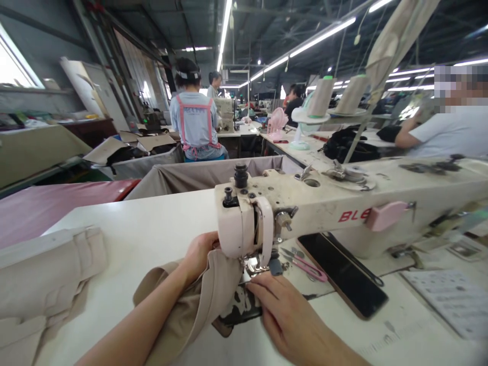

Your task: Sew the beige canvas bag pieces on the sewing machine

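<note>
the strip of beige woven fabric [213, 297] is lying under the head of the worn cream sewing machine [290, 203], its long axis running from about seven o'clock, near the person, up toward one o'clock at the small metal presser foot [252, 264]. the left hand [198, 256] is sitting at nine o'clock of the foot, fingers curling over the fabric's raised fold and gripping it. the right hand [284, 315] is lying flat at five o'clock of the foot, fingers stretched out and pressing down beside the cloth, gripping nothing; of the two, its fingertips are nearer the foot. the needle itself is hiding behind the machine head, and the left fingertips are tucking out of sight. pink-handled thread snips [309, 268] are resting at three o'clock beside a black phone [343, 274].
</note>
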The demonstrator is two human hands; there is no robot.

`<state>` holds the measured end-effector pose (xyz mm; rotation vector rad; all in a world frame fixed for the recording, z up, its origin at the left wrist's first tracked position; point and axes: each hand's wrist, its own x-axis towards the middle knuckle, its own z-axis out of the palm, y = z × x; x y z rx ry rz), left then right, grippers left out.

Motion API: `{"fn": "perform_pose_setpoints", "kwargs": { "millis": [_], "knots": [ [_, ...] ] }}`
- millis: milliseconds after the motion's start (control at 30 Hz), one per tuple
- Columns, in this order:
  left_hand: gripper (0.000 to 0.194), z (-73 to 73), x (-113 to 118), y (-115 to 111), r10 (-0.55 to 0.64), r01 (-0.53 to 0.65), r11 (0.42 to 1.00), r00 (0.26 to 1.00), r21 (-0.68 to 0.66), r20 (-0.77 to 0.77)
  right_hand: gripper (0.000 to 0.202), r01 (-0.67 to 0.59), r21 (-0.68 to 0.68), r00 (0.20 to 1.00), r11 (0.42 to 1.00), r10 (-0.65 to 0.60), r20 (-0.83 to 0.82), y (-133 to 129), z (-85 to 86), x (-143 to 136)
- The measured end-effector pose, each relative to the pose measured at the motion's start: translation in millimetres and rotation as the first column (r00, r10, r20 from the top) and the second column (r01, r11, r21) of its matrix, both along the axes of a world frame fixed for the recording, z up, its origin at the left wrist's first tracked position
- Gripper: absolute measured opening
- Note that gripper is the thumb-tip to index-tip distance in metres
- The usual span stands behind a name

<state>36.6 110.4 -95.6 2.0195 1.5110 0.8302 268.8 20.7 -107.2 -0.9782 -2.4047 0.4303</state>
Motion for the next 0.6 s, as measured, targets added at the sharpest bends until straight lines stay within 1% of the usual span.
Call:
{"fn": "perform_pose_setpoints", "kwargs": {
  "millis": [33, 100, 233, 300, 367, 400, 433, 500, 600],
  "knots": [
    [0.024, -1.7, -6, -8, -0.02, 0.019, 1.0, 1.0, -0.02, -0.016, 0.047, 0.003, 0.014, 1.0, 1.0, -0.003, -0.006, 0, -1.4, 1],
    [0.02, -3.2, -20, -32, -0.069, 0.066, 0.995, 0.997, -0.068, -0.046, 0.046, 0.013, 0.05, 1.0, 0.999, -0.012, -0.019, 0, -4.3, 1],
    [0.026, -1.4, -43, -93, -0.194, 0.184, 0.97, 0.98, -0.159, -0.053, 0.043, 0.08, 0.164, 0.996, 0.983, -0.073, -0.049, 2, -7.8, 3],
    [0.028, 0.3, -49, -115, -0.226, 0.216, 0.957, 0.973, -0.195, -0.035, 0.042, 0.136, 0.22, 0.991, 0.966, -0.136, -0.015, 5, -6.0, 9],
    [0.027, 1.8, -52, -125, -0.221, 0.215, 0.95, 0.975, -0.227, -0.002, 0.038, 0.204, 0.315, 0.966, 0.927, -0.243, 0.092, 11, -2.3, 21],
    [0.027, 2.5, -53, -127, -0.207, 0.205, 0.948, 0.978, -0.244, 0.019, 0.034, 0.243, 0.373, 0.938, 0.895, -0.315, 0.145, 14, -0.3, 29],
    [0.026, 3.1, -53, -127, -0.187, 0.193, 0.945, 0.981, -0.264, 0.045, 0.03, 0.261, 0.391, 0.922, 0.882, -0.348, 0.17, 17, 1.4, 37],
    [0.027, 4.4, -53, -126, -0.146, 0.176, 0.933, 0.982, -0.314, 0.118, 0.029, 0.283, 0.406, 0.896, 0.869, -0.391, 0.212, 22, 2.6, 53],
    [0.03, 4.9, -51, -128, -0.121, 0.217, 0.902, 0.957, -0.374, 0.262, 0.03, 0.281, 0.415, 0.872, 0.866, -0.411, 0.267, 21, -2.3, 67]
  ]
}}
